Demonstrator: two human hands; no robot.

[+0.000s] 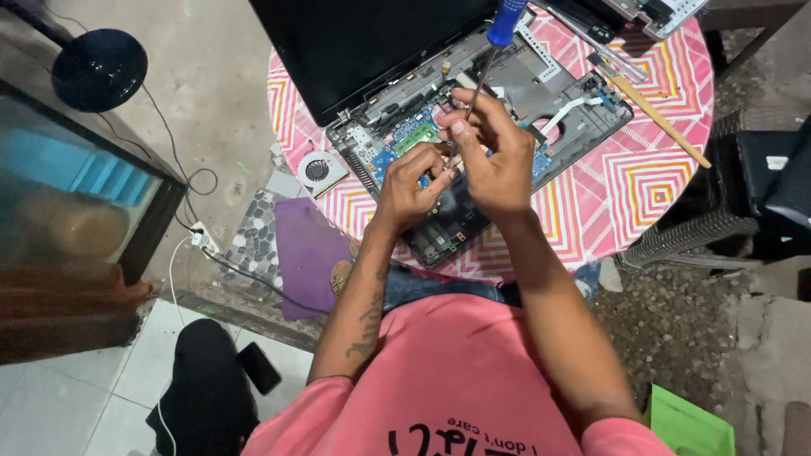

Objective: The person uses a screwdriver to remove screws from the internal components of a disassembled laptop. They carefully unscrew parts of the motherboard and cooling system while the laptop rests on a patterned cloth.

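Observation:
An opened laptop (541, 93) lies on a round table, its cover off and the blue and green circuit board (405, 135) exposed. My right hand (494, 156) grips a screwdriver (498, 38) with a blue handle, shaft pointing down over the board. My left hand (410, 181) is curled right beside it, fingertips pinched at the screwdriver's tip; whatever small part it pinches is hidden. The black lid (355, 42) stands open at the back.
The table has a pink, orange and white patterned cloth (642, 181). A loose round cooling fan (319, 171) lies at its left edge. A wooden stick (659, 118) and more tools lie at the right. A wicker chair (718, 219), cables and a glass tank (76, 194) surround it.

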